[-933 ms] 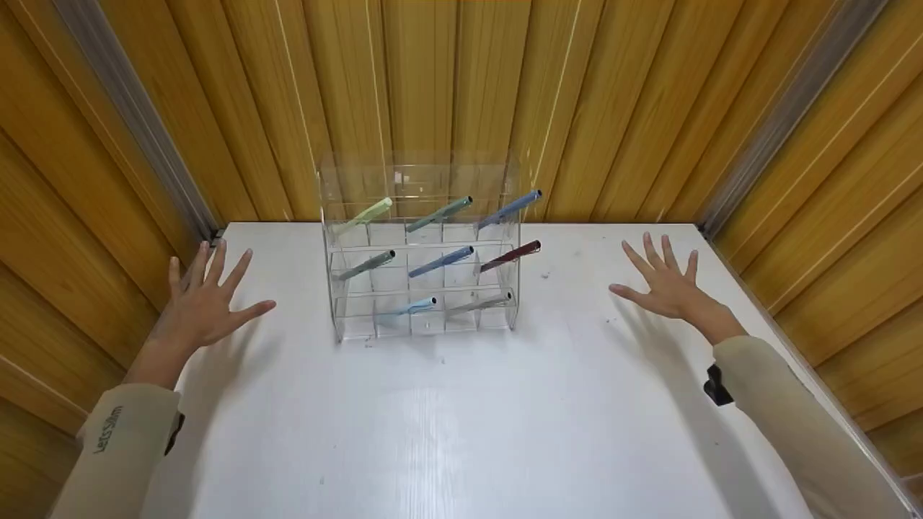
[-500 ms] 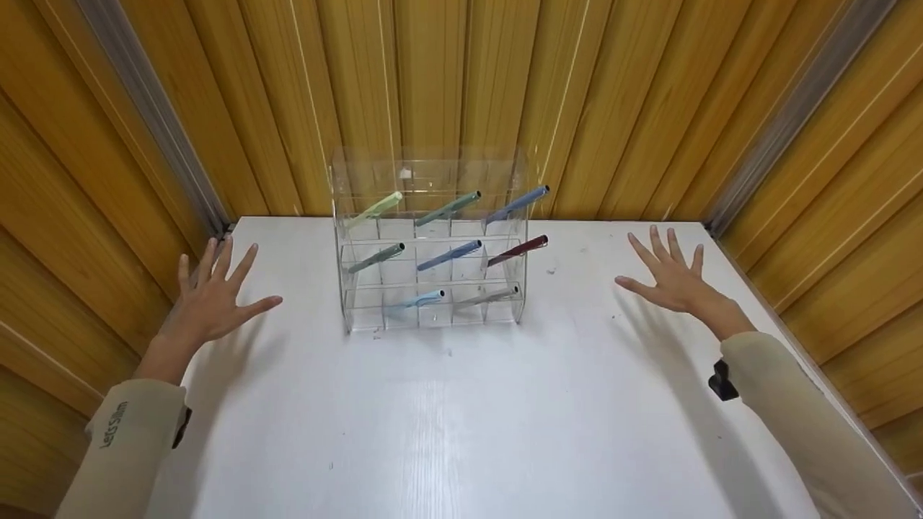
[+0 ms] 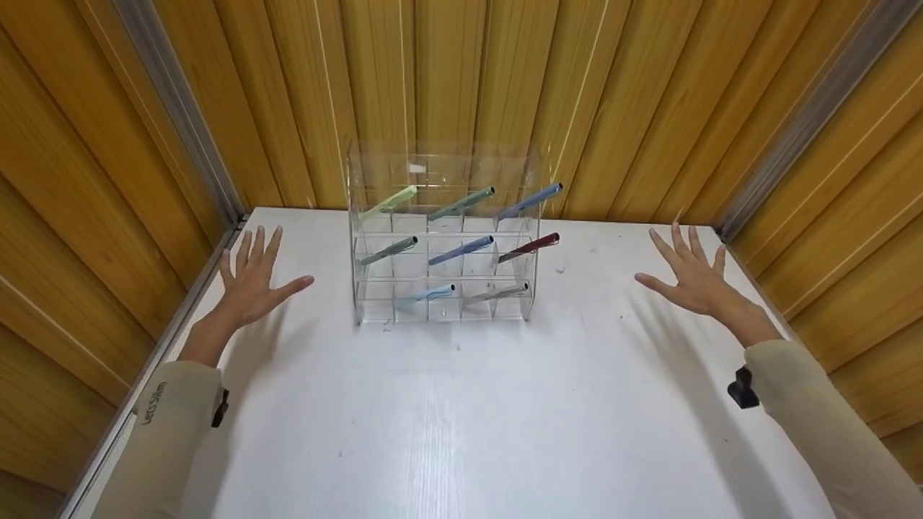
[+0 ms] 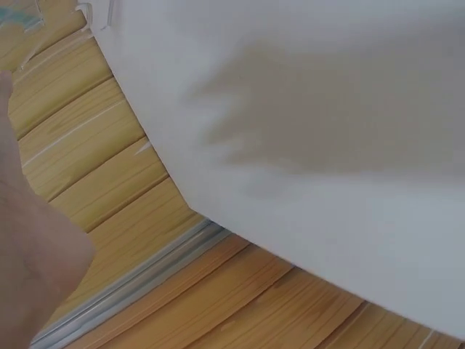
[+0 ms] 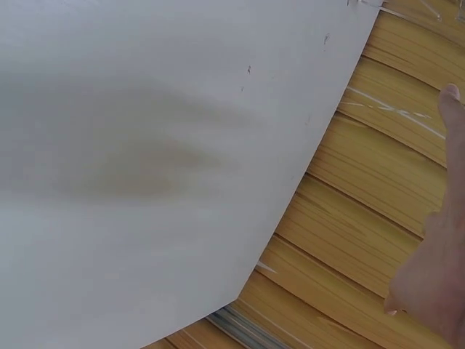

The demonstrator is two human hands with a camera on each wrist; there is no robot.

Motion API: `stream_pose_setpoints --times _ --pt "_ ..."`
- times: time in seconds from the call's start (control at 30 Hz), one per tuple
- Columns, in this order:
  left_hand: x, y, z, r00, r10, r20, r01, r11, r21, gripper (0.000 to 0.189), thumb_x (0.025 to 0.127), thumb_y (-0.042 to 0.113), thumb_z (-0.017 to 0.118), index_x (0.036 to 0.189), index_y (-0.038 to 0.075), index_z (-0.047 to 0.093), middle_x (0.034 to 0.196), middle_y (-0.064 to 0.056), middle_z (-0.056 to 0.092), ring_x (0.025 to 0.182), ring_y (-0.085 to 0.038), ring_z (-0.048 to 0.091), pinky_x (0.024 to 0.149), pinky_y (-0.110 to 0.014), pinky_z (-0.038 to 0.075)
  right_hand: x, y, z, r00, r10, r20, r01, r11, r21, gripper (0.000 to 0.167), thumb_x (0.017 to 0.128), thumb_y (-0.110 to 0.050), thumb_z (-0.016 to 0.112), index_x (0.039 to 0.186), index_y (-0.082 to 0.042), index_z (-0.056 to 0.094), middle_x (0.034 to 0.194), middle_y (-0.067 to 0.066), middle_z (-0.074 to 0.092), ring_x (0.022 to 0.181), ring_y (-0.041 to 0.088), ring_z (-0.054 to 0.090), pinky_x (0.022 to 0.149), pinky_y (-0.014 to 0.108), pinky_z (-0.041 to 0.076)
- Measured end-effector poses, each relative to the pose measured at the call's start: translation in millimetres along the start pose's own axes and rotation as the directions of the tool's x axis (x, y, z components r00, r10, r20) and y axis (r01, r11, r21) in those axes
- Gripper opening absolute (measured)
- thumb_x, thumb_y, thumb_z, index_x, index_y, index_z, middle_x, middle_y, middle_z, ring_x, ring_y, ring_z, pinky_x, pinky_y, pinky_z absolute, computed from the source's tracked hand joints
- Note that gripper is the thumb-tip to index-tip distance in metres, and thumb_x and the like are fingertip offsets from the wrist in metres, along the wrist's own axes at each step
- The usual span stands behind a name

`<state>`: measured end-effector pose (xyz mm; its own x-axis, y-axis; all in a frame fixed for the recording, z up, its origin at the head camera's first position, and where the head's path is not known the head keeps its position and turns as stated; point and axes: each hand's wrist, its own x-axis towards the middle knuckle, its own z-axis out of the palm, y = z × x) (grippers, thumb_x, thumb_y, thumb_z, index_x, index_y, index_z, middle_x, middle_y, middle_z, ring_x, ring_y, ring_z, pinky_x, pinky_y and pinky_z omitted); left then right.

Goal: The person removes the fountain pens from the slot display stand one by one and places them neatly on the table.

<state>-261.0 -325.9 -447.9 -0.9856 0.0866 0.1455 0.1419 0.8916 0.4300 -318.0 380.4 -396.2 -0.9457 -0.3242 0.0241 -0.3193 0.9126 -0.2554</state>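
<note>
My left hand (image 3: 254, 288) is held over the left side of the white table (image 3: 433, 404), fingers spread, holding nothing. On the other side my right hand (image 3: 696, 281) hovers with its fingers spread too. Between them, toward the back, stands a clear acrylic rack (image 3: 443, 310) with three tiers. Slanted pens lean in it: a light green pen (image 3: 389, 202), a green pen (image 3: 461, 204) and a blue pen (image 3: 530, 201) on top. A grey-green pen (image 3: 389, 250), another blue pen (image 3: 461, 250) and a dark red pen (image 3: 528, 247) fill the middle. Below are a light blue pen (image 3: 427, 294) and a grey pen (image 3: 497, 293).
Yellow wood-patterned panels (image 3: 447, 72) rise behind the table and along both sides, with grey metal posts (image 3: 180, 108) at the corners. Small dark specks (image 3: 561, 271) mark the tabletop right of the rack. Each hand casts a shadow (image 4: 290, 109) on the table.
The head view has shifted, so the rack and table appear farther right and slightly higher. Both hands stay spread; the left one has come a little nearer the rack.
</note>
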Motion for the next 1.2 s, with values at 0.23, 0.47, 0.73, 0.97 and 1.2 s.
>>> stream_pose_setpoints --times 0.23,0.47,0.73,0.97,1.2 --pt "4.6 6.1 -4.2 0.999 -0.03 -0.021 0.026 0.982 -0.187 0.103 0.098 0.063 0.058 0.17 0.014 0.002 0.175 -0.022 -0.002 0.161 -0.045 -0.013 0.121 -0.069 -0.02 -1.0 3.8 4.8 0.999 -0.033 -0.029 0.034 0.999 0.017 0.089 0.104 -0.055 0.056 0.169 -0.016 0.011 0.171 0.029 -0.01 0.157 0.053 -0.015 0.11 0.083 -0.021" --pt "6.5 14.7 -11.8 0.997 -0.074 -0.034 0.054 0.909 -0.412 0.085 0.103 0.055 0.057 0.169 0.016 0.02 0.173 -0.02 0.022 0.161 -0.047 0.007 0.123 -0.076 0.003 -4.1 11.4 13.7 1.0 0.003 -0.023 0.0 0.995 0.097 0.091 0.104 -0.053 0.058 0.169 -0.013 0.008 0.17 0.03 -0.011 0.157 0.054 -0.017 0.109 0.085 -0.02" --pt "8.7 27.7 -9.2 0.996 -0.084 0.016 0.078 0.819 -0.568 0.077 0.107 0.048 0.054 0.169 0.016 0.021 0.169 -0.019 0.034 0.161 -0.044 0.015 0.126 -0.07 0.014 -2.5 8.7 23.6 1.0 0.006 -0.011 -0.002 0.96 0.279 0.092 0.105 -0.046 0.059 0.169 -0.013 0.001 0.171 0.028 -0.015 0.157 0.053 -0.017 0.111 0.085 -0.013" --pt "15.9 35.4 1.6 0.997 -0.056 0.049 0.074 0.797 -0.6 0.071 0.109 0.046 0.053 0.166 0.011 0.029 0.167 -0.02 0.037 0.16 -0.039 0.025 0.13 -0.057 0.019 -2.4 1.4 23.0 1.0 0.018 0.004 -0.018 0.9 0.435 0.09 0.108 -0.037 0.058 0.169 -0.021 -0.005 0.173 0.024 -0.012 0.158 0.054 -0.01 0.118 0.082 0.001" --pt "21.6 42.4 11.9 0.992 -0.066 0.108 0.119 0.781 -0.613 0.075 0.108 0.053 0.052 0.166 0.012 0.029 0.168 -0.019 0.035 0.157 -0.04 0.032 0.127 -0.058 0.028 -0.9 -1.4 24.7 0.999 0.004 0.036 -0.023 0.826 0.564 0.086 0.111 -0.03 0.055 0.169 -0.017 -0.008 0.175 0.02 -0.009 0.16 0.05 -0.005 0.123 0.075 0.006"
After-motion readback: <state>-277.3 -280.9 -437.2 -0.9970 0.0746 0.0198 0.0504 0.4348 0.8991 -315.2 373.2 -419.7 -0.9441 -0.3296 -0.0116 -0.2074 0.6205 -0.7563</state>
